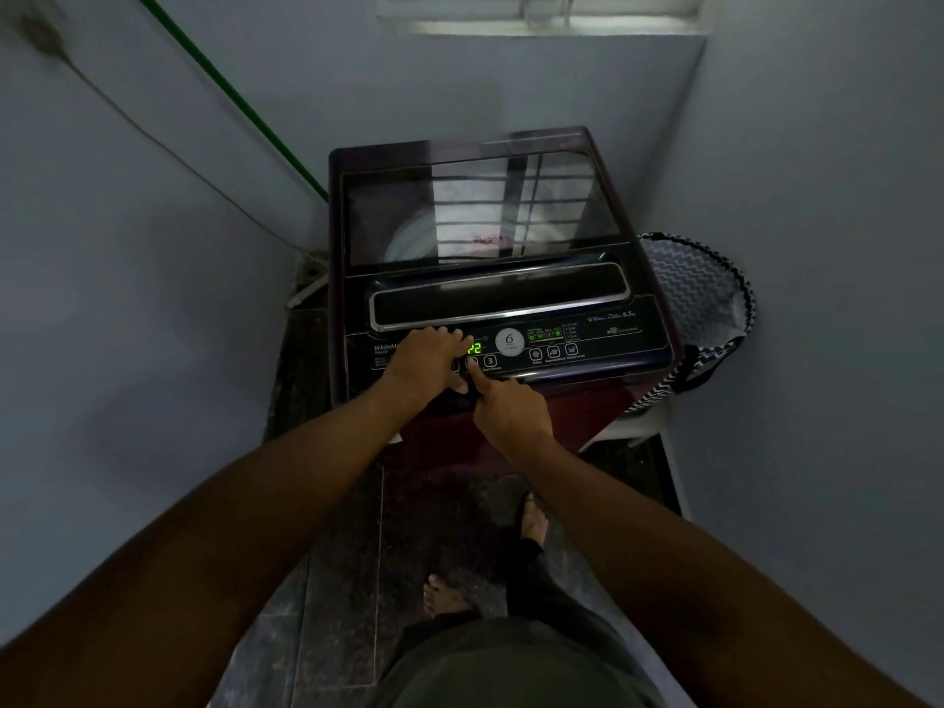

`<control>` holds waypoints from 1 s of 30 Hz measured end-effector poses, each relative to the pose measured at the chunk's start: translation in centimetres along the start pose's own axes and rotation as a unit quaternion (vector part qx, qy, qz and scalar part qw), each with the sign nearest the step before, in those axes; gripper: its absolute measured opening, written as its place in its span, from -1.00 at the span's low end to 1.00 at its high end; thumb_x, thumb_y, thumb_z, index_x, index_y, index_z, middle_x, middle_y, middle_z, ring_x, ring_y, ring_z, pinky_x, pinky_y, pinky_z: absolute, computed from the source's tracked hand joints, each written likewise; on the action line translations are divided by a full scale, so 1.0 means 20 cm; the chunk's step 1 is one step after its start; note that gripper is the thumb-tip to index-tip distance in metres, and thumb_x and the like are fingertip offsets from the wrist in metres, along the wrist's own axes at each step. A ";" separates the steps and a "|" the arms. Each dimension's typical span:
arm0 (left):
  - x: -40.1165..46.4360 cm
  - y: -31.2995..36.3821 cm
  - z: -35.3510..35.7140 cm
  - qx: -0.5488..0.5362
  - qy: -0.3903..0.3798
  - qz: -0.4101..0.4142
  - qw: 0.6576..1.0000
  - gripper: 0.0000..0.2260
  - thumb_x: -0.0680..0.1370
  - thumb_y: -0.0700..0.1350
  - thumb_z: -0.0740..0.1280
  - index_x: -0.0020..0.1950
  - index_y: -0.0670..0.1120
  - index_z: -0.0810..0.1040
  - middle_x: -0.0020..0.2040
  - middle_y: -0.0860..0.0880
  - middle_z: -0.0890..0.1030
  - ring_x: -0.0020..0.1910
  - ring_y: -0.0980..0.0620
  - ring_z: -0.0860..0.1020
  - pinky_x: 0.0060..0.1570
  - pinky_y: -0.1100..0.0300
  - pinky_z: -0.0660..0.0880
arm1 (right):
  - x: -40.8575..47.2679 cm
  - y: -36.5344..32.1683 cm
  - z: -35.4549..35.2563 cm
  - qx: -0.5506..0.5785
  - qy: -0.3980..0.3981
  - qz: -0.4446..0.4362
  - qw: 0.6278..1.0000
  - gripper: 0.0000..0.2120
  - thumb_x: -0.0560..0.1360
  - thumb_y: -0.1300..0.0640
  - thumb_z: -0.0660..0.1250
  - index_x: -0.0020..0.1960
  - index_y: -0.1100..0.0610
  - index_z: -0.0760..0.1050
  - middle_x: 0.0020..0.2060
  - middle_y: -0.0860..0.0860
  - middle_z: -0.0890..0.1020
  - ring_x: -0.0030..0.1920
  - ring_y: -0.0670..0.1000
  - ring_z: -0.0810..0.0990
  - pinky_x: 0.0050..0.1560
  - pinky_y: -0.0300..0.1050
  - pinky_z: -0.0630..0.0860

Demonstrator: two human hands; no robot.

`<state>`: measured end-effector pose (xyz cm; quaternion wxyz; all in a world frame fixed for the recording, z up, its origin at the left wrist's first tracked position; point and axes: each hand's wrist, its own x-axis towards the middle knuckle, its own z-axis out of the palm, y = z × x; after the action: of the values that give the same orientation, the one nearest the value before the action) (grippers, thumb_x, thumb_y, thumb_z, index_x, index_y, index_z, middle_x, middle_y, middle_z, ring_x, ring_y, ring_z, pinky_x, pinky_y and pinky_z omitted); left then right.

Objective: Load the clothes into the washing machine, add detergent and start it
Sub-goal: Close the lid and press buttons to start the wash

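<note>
**Both hands on the control panel**

We stand before the washing machine (503,258), a dark top-loader set in a narrow alcove, and we take it as our landmark. Its glass lid (475,212) is down and mirrors a barred window; through it we make out only a pale blur in the drum, too vague for us to name as clothes.

Along the machine's near edge runs the control panel (587,344). Our left hand (426,362) lies flat on the panel's left part, fingers straight and relaxed, grasping nothing. Our right hand (511,406) hovers at the machine's front edge with its forefinger stretched out and the other fingers curled under; the fingertip touches a button (472,362) just left of the one marked 3. It holds nothing. Just above that button the green display (474,348) glows with digits partly hidden by our left fingers.

Right of the machine, touching its side, stands a zigzag-patterned laundry basket (700,293). Left of the machine a green hose (230,94) slants down the wall to its rear corner. In front of the machine our bare feet rest on dark stone floor (347,554).
</note>
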<state>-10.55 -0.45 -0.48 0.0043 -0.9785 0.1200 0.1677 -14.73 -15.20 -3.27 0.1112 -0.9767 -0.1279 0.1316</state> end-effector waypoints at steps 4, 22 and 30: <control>-0.01 -0.01 0.01 -0.029 0.016 -0.003 0.999 -0.26 0.46 0.12 0.45 0.56 0.04 0.22 0.54 -0.02 0.30 0.49 -0.03 0.29 0.46 0.01 0.19 | 0.02 -0.03 -0.05 0.018 0.001 -0.001 1.000 -0.46 0.53 0.15 0.16 0.50 -0.09 0.24 -0.17 0.08 0.63 -0.21 0.10 0.60 -0.28 -0.09 0.42; -0.01 -0.01 0.02 -0.103 0.025 -0.031 0.994 -0.21 0.40 0.06 0.52 0.55 0.07 0.24 0.53 -0.05 0.30 0.51 -0.06 0.27 0.47 0.01 0.18 | -0.01 -0.01 -0.03 0.050 -0.028 0.018 0.998 -0.35 0.52 0.18 0.15 0.54 -0.19 0.08 -0.25 0.06 0.59 -0.25 0.09 0.58 -0.13 0.04 0.59; -0.01 -0.01 0.05 -0.114 0.053 -0.030 0.992 -0.17 0.34 0.07 0.56 0.54 0.05 0.26 0.49 -0.06 0.38 0.46 -0.06 0.35 0.45 0.02 0.24 | 0.03 -0.04 -0.07 0.033 -0.016 0.010 0.999 -0.43 0.53 0.15 0.14 0.52 -0.09 0.21 -0.14 0.08 0.64 -0.15 0.11 0.61 -0.19 -0.05 0.51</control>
<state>-10.96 -0.12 -1.33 -0.1081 -0.9833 0.0705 0.1281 -14.08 -14.50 -1.94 0.1399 -0.9716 -0.1153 0.1522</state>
